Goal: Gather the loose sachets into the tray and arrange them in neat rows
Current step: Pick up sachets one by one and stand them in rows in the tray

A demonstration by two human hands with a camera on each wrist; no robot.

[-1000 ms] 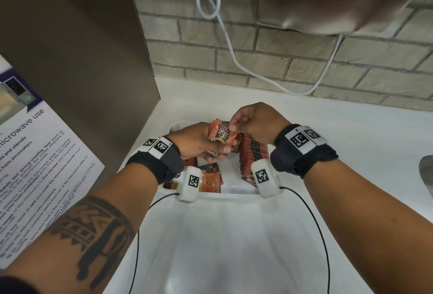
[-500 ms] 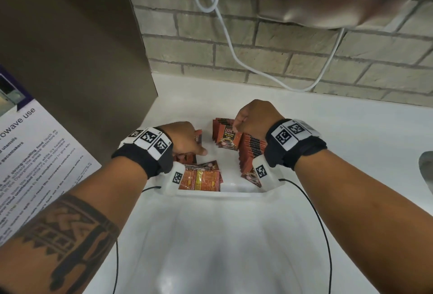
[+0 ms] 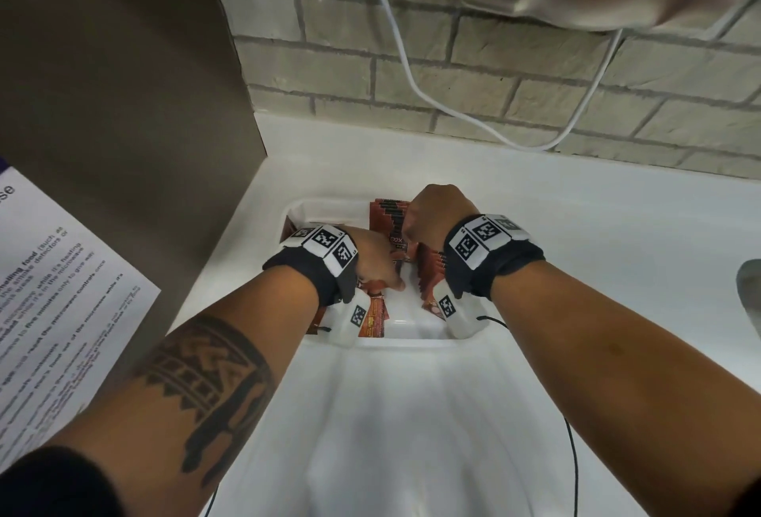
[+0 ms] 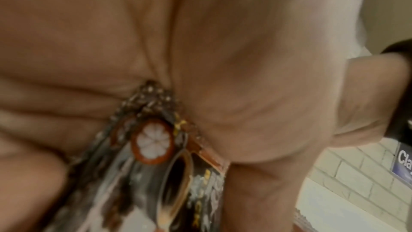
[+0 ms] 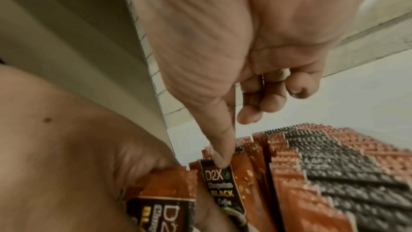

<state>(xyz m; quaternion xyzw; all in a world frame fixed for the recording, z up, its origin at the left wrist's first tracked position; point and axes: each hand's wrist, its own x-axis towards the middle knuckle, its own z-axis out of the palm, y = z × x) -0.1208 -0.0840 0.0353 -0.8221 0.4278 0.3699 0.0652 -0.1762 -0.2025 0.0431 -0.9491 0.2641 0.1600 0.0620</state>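
While both our hands reach into the white tray (image 3: 304, 208) set on the glossy white surface (image 3: 597, 203), our left hand (image 3: 372, 259) pinches a crinkly foil sachet (image 4: 156, 147) (its print shows a cut fruit with white segments) between thumb and curled fingers at the tray's near left. Our right hand (image 3: 432, 208) has its thumb tip pressed on the serrated top edge of an upright sachet marked D2X (image 5: 223, 181); its other fingers (image 5: 267, 94) are curled loosely and grasp nothing. Right of that sachet, a packed row of sachets (image 5: 330, 165) stands on edge, their zigzag red and black tops lined up like shingles. Flat orange sachets (image 3: 372, 321) lie loose at the tray's near edge. A white cable (image 3: 412, 80) hangs against the rough grey brick wall (image 3: 535, 76) beyond.
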